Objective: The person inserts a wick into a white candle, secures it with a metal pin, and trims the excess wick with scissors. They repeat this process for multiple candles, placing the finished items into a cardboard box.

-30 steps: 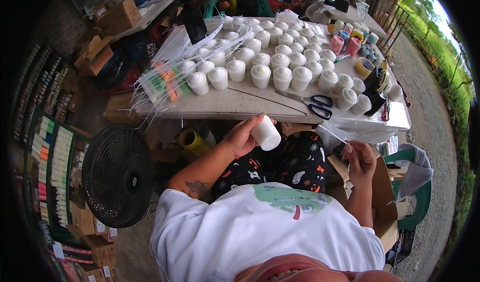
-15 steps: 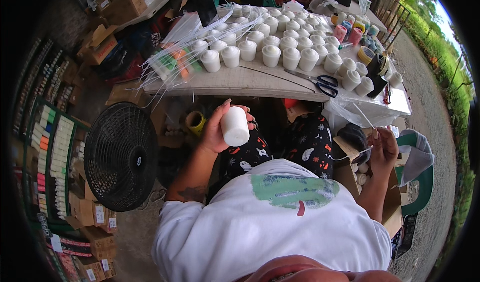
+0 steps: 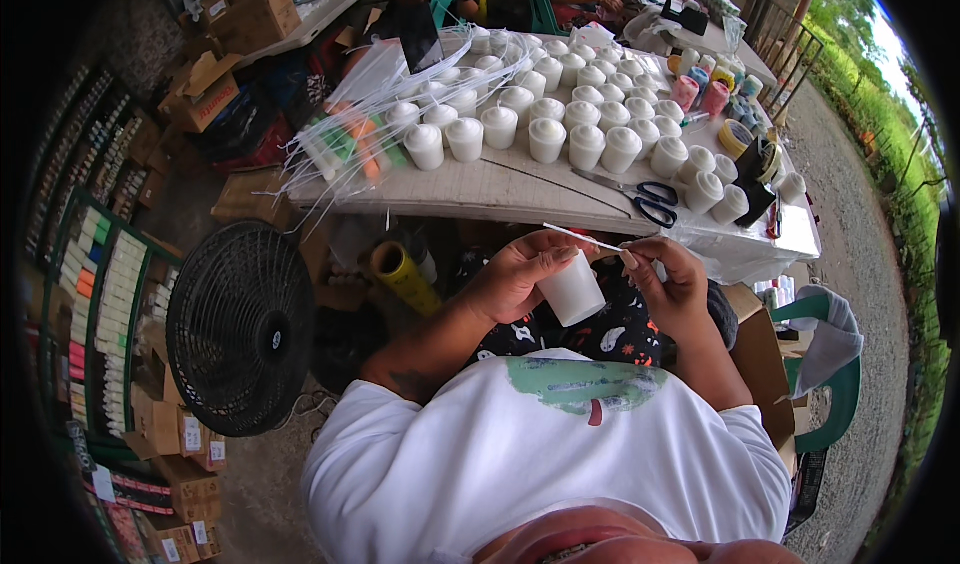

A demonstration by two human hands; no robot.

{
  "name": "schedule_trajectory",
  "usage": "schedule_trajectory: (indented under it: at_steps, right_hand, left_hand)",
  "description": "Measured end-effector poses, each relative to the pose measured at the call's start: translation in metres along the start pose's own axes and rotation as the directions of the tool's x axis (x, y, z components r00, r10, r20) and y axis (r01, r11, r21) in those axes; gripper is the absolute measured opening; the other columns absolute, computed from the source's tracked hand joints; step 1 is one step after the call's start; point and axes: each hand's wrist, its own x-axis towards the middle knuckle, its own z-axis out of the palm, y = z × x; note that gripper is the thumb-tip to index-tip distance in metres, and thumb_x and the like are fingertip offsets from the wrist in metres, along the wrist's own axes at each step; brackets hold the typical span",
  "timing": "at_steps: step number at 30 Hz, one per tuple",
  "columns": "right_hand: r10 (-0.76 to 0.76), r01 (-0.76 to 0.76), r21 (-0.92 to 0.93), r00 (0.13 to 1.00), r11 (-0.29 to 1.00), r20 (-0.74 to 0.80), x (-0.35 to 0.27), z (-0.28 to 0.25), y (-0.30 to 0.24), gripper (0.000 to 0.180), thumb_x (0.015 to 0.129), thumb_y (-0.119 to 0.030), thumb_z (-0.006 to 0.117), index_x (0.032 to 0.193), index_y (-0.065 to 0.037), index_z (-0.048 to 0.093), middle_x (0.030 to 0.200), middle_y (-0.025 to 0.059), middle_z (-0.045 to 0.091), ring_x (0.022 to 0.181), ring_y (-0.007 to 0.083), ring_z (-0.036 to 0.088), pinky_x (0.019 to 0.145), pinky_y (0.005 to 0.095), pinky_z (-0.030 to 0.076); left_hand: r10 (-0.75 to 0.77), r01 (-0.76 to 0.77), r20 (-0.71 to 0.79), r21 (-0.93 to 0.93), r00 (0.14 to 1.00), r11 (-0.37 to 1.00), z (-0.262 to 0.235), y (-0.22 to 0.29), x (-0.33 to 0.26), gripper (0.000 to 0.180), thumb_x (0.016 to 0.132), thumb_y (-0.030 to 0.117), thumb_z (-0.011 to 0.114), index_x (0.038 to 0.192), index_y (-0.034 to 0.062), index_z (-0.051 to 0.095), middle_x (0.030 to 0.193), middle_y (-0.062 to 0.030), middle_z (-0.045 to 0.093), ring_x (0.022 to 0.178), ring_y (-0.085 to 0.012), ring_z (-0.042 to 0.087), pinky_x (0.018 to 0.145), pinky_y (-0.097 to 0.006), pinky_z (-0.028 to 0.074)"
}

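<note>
In my left hand (image 3: 522,282) is a smooth white cup-shaped cylinder (image 3: 573,296), tilted above my lap, with the fingers closed around its upper side. A thin white strip (image 3: 580,237) lies across its far end. My right hand (image 3: 666,276) pinches the strip at its right, close to the cylinder; its other end sticks out past my left fingers. Whether the strip touches the cylinder I cannot tell. Beyond my hands, the table (image 3: 450,202) carries many similar white cylinders (image 3: 547,140) with domed tops, and a bundle of long white strips (image 3: 330,129) at its left.
Scissors (image 3: 655,204) and a thin dark rod (image 3: 545,179) lie near the table's front edge. A black fan (image 3: 240,329) stands at my left, beside a yellow roll (image 3: 405,276). An open cardboard box (image 3: 755,354) and a green chair (image 3: 835,404) are at my right. Other people sit beyond the table.
My right hand has come in from the far right with the strip to the cylinder. My left hand has moved right, and the cylinder has turned and tilted.
</note>
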Motion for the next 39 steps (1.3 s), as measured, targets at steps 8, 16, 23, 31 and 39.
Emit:
schedule_trajectory:
  at_steps: [8,16,23,31,39]
  right_hand:
    - [0.159,-0.160,0.000,0.983,0.987,0.087,-0.018,0.018,0.016,0.008,0.083,-0.003,0.064,0.091,-0.002,0.063,0.076,0.0093,0.063,0.068,0.0208,0.063,0.062,0.0295,0.049]
    - [0.021,-0.019,-0.072,0.999,0.997,0.033,-0.036,0.022,0.015,0.011,0.079,-0.003,0.068,0.090,-0.003,0.064,0.075,0.0086,0.064,0.066,0.0224,0.062,0.061,0.0295,0.048]
    - [-0.009,0.006,-0.090,0.999,0.996,-0.036,-0.049,0.004,0.006,0.012,0.077,-0.001,0.069,0.088,-0.003,0.065,0.069,0.0063,0.061,0.061,0.0208,0.057,0.058,0.0306,0.045]
    - [-0.144,0.148,-0.127,0.989,0.981,0.037,-0.033,-0.003,0.003,0.013,0.075,0.001,0.069,0.086,-0.003,0.064,0.068,0.0061,0.060,0.060,0.0222,0.055,0.059,0.0311,0.044]
    - [-0.130,0.139,-0.165,0.989,0.976,0.063,-0.015,-0.012,0.012,0.011,0.076,0.002,0.067,0.084,-0.004,0.063,0.069,0.0069,0.061,0.061,0.0226,0.057,0.059,0.0315,0.045]
  left_hand:
    - [0.134,-0.107,-0.147,0.174,0.980,0.979,-0.014,-0.015,-0.006,0.015,0.089,0.014,0.060,0.101,0.0052,0.062,0.112,-0.0110,0.059,0.094,-0.0147,0.057,0.082,-0.033,0.048]
    - [0.236,-0.189,-0.148,0.278,0.960,0.942,-0.003,-0.020,-0.014,0.010,0.090,0.012,0.059,0.095,0.0047,0.062,0.110,-0.0125,0.060,0.093,-0.0168,0.060,0.082,-0.033,0.049]
    - [0.232,-0.202,-0.085,0.263,0.969,0.943,0.015,-0.010,-0.011,0.014,0.092,0.016,0.057,0.097,0.0055,0.064,0.101,-0.0061,0.065,0.095,-0.0124,0.059,0.085,-0.028,0.046]
    - [0.140,-0.113,-0.194,0.148,0.971,0.983,0.008,-0.002,-0.005,0.018,0.093,0.017,0.054,0.098,0.0028,0.062,0.109,-0.0143,0.061,0.091,-0.0233,0.062,0.080,-0.038,0.051]
    - [0.150,-0.112,-0.279,0.146,0.948,0.983,-0.009,0.011,0.007,0.021,0.092,0.024,0.056,0.099,0.0045,0.061,0.105,-0.0116,0.061,0.092,-0.0250,0.062,0.080,-0.040,0.051]
